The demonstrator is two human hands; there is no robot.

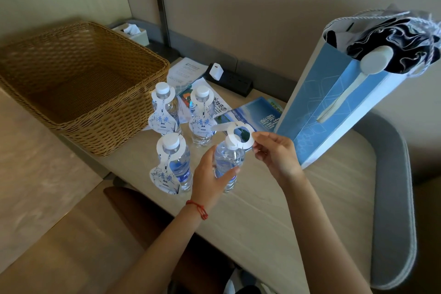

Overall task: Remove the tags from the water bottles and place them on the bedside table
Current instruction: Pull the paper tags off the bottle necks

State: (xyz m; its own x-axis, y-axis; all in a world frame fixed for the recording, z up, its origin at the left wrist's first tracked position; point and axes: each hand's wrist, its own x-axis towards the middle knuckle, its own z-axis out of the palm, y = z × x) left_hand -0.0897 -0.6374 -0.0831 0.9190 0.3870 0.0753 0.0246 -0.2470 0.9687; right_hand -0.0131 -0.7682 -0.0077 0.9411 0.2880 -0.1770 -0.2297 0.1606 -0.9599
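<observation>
Several small water bottles stand on the beige table (274, 198). My left hand (210, 179) grips the near right bottle (229, 160) round its body. My right hand (274, 150) pinches the white ring of that bottle's paper tag (241, 135), which is lifted level with the cap and tilted away. The near left bottle (177, 164) wears its tag (164, 179) round the neck. Behind them, the far left bottle (167, 105) and far right bottle (202, 114) also carry hanging tags.
A large wicker basket (78, 86) sits at the left. A tall blue paper bag (338, 102) with dark cloth stands at the right. Leaflets (253, 117) and a black power strip (229, 79) lie behind the bottles. A lamp post (161, 7) rises at the back.
</observation>
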